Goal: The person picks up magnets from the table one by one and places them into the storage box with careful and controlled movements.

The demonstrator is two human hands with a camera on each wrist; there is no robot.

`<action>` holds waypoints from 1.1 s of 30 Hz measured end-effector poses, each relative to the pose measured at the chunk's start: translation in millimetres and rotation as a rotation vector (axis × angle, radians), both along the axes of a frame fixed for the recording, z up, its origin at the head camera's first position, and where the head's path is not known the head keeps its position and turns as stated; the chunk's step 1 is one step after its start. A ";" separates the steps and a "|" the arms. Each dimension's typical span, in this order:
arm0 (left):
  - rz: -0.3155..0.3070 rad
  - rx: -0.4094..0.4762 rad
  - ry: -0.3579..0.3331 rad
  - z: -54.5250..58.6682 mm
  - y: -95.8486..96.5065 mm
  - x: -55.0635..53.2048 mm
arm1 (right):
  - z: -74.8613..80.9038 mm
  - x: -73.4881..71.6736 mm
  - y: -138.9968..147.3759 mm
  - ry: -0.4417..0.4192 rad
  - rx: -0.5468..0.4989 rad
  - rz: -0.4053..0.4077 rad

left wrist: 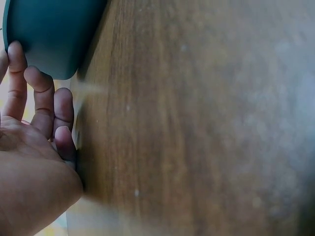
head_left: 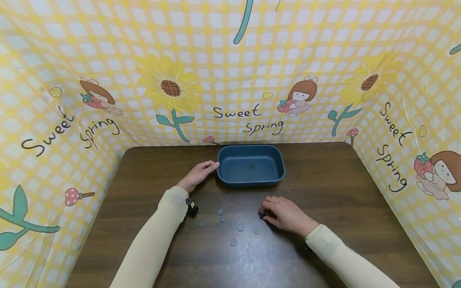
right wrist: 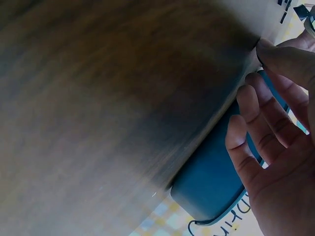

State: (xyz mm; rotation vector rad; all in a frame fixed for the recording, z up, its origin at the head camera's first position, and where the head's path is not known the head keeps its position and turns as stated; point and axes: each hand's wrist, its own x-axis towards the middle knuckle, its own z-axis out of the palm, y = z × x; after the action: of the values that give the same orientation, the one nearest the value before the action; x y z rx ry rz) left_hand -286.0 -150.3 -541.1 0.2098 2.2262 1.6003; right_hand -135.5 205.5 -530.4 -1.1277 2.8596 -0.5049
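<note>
A dark blue rectangular tray (head_left: 251,185) stands at the back of the table, with one coin (head_left: 252,165) lying inside it. My left hand (head_left: 199,174) pinches its left rim; the left wrist view shows the fingertips against the tray wall (left wrist: 49,54). To the front right of the tray, my right hand (head_left: 284,213) is low at the tabletop, its thumb and forefinger pinching a small dark coin (head_left: 261,216) that they mostly hide. Left of that hand several flat grey coins lie scattered, among them a coin (head_left: 256,231) nearest to it and a coin (head_left: 233,242) closest to the front.
The dark wooden table (head_left: 324,172) is enclosed at the back and sides by a yellow checked cloth (head_left: 230,72) with printed flowers and lettering. A black wrist camera (head_left: 192,209) sits on the left wrist, just above the tabletop.
</note>
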 end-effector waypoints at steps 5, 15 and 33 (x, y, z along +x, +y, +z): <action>-0.006 0.014 0.008 -1.3 0.3 -0.8 | 0.9 0.9 1.0 0.026 -0.019 0.025; -0.009 0.001 0.006 0.8 0.3 0.3 | 3.8 0.9 2.2 0.054 -0.057 0.077; -0.023 -0.035 0.009 3.6 -0.9 0.5 | 10.4 -7.2 -3.5 0.016 -0.144 0.019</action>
State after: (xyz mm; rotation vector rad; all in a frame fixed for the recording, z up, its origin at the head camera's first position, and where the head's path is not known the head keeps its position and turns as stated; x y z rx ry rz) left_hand -285.6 -151.1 -537.5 0.2318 2.2487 1.5502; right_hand -142.7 202.0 -520.0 -1.1824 2.8636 -0.7136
